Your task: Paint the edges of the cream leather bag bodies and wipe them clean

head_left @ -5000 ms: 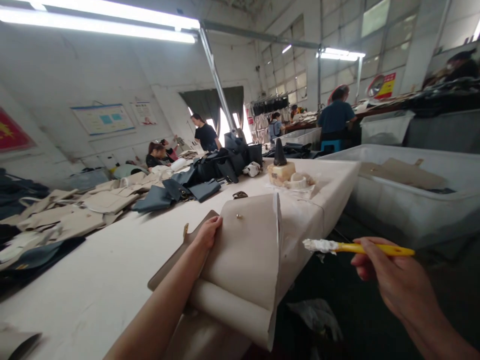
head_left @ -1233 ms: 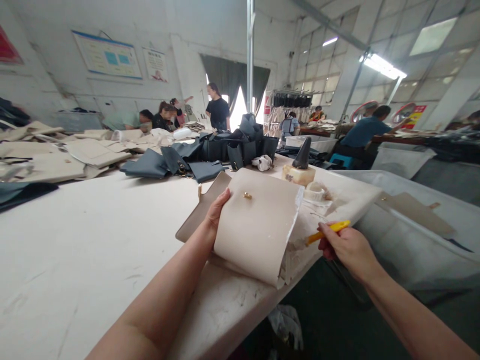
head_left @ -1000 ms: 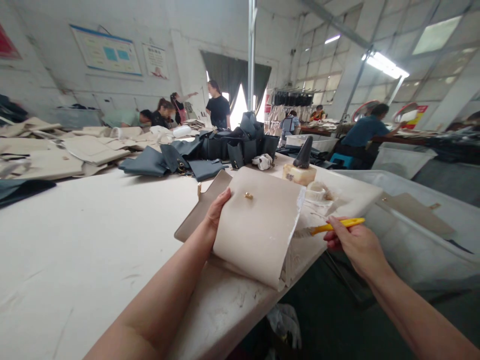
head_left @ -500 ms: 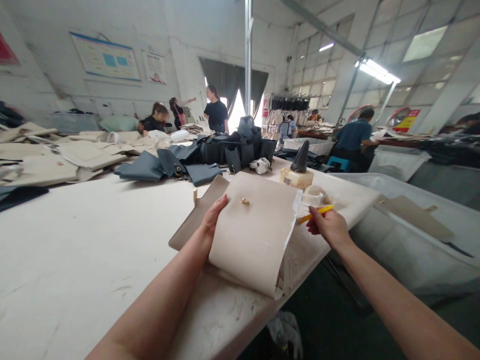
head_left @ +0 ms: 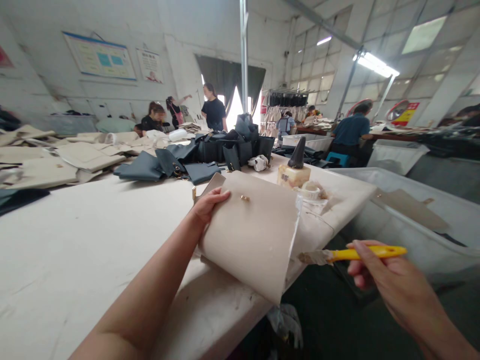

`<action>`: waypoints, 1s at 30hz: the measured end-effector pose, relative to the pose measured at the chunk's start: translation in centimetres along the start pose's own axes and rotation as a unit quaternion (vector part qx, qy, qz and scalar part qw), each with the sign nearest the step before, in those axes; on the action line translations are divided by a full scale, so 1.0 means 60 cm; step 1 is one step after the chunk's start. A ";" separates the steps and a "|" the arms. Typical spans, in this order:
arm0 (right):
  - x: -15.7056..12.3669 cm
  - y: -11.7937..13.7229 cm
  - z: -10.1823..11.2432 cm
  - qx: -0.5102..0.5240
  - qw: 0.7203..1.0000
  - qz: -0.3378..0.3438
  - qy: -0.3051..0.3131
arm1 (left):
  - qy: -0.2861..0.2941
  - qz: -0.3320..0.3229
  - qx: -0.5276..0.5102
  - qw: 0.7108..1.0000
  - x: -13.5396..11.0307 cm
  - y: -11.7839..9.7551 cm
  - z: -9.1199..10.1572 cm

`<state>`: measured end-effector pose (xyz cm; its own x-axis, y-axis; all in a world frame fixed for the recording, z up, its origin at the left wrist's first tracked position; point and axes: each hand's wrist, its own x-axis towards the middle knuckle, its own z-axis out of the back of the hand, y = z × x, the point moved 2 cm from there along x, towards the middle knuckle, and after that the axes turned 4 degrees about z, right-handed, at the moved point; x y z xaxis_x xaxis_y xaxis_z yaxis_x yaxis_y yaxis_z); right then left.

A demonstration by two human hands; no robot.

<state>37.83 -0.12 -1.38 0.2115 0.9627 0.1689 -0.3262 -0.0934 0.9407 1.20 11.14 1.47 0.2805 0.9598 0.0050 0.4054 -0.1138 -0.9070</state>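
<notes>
left hand (head_left: 208, 206) lies open on the beige leather bag panel (head_left: 249, 235). right hand (head_left: 390, 282) holds a yellow-handled glue spatula (head_left: 360, 253) in a narrow pinch between thumb and fingers.

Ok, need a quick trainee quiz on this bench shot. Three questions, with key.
1. Which hand holds the yellow spatula?
2. True or false: the left hand rests on the beige leather panel.
3. What colour is the stud on that panel?

Key:
1. The right hand.
2. True.
3. Gold.
</notes>
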 end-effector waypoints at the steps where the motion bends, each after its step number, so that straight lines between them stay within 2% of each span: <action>1: -0.007 -0.004 0.012 0.011 1.000 -0.005 -0.015 | 0.020 0.017 0.021 0.999 0.001 -0.018 -0.007; 3: -0.016 -0.010 0.029 0.032 0.999 -0.016 -0.035 | 0.051 0.056 0.052 0.996 0.006 -0.054 -0.028; 6: -0.024 -0.012 0.037 0.056 0.997 -0.027 -0.049 | 0.038 0.119 0.087 0.988 0.014 -0.095 -0.067; 8: -0.027 -0.013 0.035 0.073 0.995 -0.028 -0.057 | 0.019 0.144 0.114 0.983 0.018 -0.105 -0.088; 10: -0.031 -0.014 0.032 0.089 0.994 -0.025 -0.060 | 0.022 0.136 0.138 0.981 0.021 -0.105 -0.099; 12: -0.035 -0.015 0.031 0.106 0.992 -0.020 -0.059 | 0.030 0.085 0.146 0.985 0.028 -0.104 -0.100; 15: -0.040 -0.017 0.034 0.127 0.989 -0.017 -0.072 | 0.022 -0.034 0.139 0.989 0.049 -0.120 -0.092; 18: -0.041 -0.016 0.043 0.143 0.984 -0.013 -0.101 | 0.018 -0.151 0.138 0.979 0.069 -0.154 -0.093; 21: -0.042 -0.016 0.051 0.156 0.980 -0.006 -0.123 | 0.023 -0.228 0.126 0.965 0.061 -0.177 -0.098; 24: -0.044 -0.019 0.053 0.152 0.980 -0.011 -0.125 | 0.029 -0.238 0.103 0.965 0.014 -0.160 -0.085; 30: -0.041 -0.016 0.034 0.145 0.985 -0.004 -0.092 | -0.003 -0.167 0.046 0.985 -0.107 -0.049 -0.024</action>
<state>39.50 -2.89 -2.11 0.3859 0.9035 0.1863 -0.0517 -0.1805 0.9822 -0.55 4.96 4.73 0.1392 0.9417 0.3062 0.3938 0.2311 -0.8897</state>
